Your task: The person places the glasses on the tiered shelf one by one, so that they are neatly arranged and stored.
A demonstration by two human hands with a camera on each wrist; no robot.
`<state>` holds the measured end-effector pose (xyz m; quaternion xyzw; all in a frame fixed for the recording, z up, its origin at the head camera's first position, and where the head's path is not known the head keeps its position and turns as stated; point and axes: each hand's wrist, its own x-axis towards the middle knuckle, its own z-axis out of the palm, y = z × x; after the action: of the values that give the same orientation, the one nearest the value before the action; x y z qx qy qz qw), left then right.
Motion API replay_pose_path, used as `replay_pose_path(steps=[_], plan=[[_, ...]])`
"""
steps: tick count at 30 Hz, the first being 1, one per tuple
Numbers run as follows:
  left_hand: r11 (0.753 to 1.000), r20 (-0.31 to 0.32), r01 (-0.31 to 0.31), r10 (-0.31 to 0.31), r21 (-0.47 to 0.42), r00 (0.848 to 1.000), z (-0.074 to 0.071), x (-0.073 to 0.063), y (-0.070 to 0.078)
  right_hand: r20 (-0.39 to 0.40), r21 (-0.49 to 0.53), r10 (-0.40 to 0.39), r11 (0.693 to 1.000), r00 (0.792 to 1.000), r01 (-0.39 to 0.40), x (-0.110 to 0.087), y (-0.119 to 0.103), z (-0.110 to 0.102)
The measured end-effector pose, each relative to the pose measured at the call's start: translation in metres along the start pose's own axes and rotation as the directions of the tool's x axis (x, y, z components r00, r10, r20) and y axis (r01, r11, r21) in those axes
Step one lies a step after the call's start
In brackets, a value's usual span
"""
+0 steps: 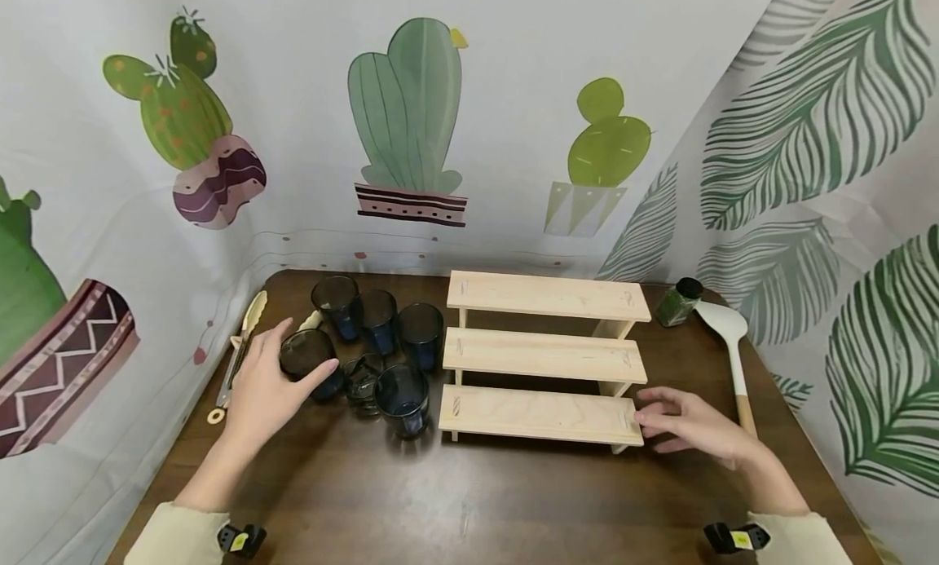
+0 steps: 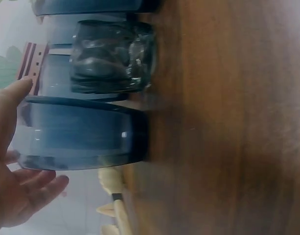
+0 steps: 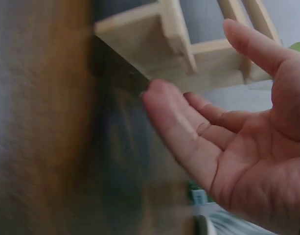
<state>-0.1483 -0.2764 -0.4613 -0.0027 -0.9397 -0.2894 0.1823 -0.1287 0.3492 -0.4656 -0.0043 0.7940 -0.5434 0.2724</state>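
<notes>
My left hand [image 1: 269, 386] is spread around the rim of a dark blue drinking glass [image 1: 308, 357], thumb on one side and fingers on the other. In the left wrist view the glass [image 2: 86, 134] stands upright on the table, and the fingertips [image 2: 54, 186] are apart from it; whether the thumb touches the rim I cannot tell. By the right end of a three-tier wooden shelf [image 1: 543, 410] is my right hand [image 1: 689, 422], fingers loosely bent and holding nothing. In the right wrist view its fingers [image 3: 174, 117] lie close to the shelf's end [image 3: 154, 44].
Several more blue glasses [image 1: 421, 337] and a short clear dark glass [image 1: 363, 381] crowd left of the shelf. Tongs [image 1: 242, 353] lie at the table's left edge. A green-filled jar [image 1: 678, 302] and a white spatula with a wooden handle [image 1: 729, 328] lie at the right.
</notes>
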Motion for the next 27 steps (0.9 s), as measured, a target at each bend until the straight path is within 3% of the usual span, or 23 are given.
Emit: replay_pose_path(steps=[6,16,27], plan=[[0.999,-0.006,0.032,-0.032,-0.037,0.999,0.010,-0.009,-0.005,0.041,0.112,-0.017,0.994,0.999,0.012,0.005,0.013,0.010],[0.971,-0.001,0.172,-0.175,-0.164,0.985,0.023,-0.018,-0.014,0.048,0.204,-0.076,0.977,0.996,0.065,0.010,0.022,0.011],[0.943,-0.076,0.246,-0.269,-0.223,0.960,0.023,-0.017,-0.010,0.041,0.236,-0.100,0.968,0.994,0.087,0.013,0.024,0.010]])
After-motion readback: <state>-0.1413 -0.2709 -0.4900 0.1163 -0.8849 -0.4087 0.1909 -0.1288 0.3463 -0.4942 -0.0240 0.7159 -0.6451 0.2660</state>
